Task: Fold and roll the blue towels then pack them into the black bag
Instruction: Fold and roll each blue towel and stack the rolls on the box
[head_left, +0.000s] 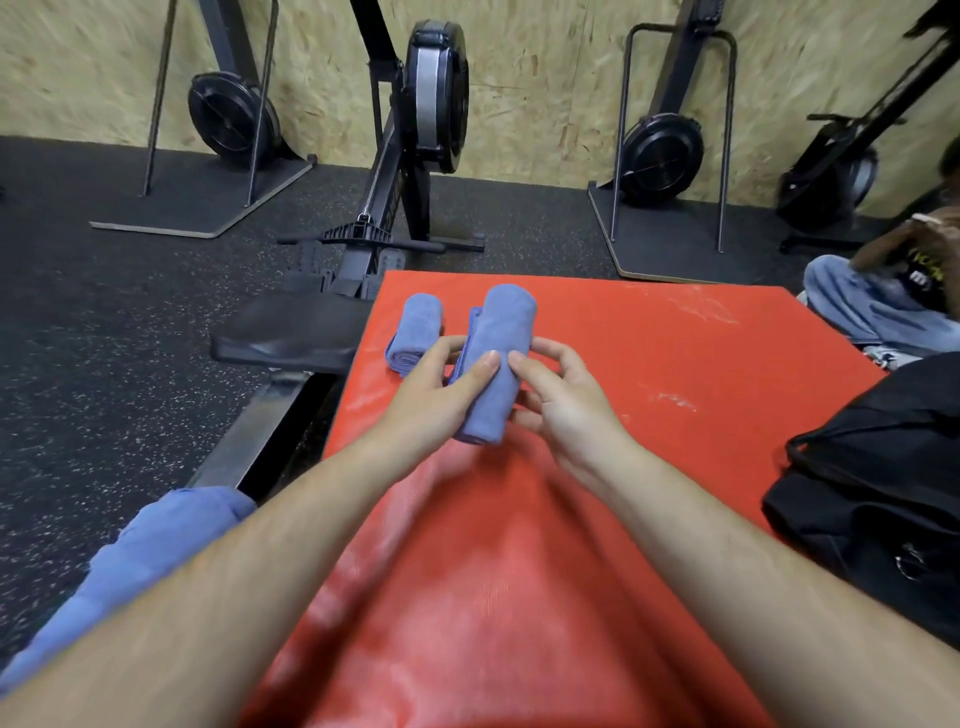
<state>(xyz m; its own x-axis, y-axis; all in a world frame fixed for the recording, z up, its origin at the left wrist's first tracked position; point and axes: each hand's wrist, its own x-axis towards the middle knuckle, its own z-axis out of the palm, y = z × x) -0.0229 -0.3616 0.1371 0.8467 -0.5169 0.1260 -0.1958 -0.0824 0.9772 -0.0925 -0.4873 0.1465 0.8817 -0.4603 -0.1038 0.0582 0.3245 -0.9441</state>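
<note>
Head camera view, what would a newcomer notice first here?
The bright red mat fills the middle, and over it the left hand and right hand hold a rolled blue towel between them. A second roll lies just left of it, and the black bag sits at the mat's right edge.

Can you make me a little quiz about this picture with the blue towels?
1. True or false: the black bag sits to the right of the red mat.
2. How many towel rolls can you count?
3. The left hand and right hand are holding: A) a shoe B) a towel roll C) a bottle.
Key: 1 true. 2 two: the held roll and the smaller roll left of it. 3 B.
</note>
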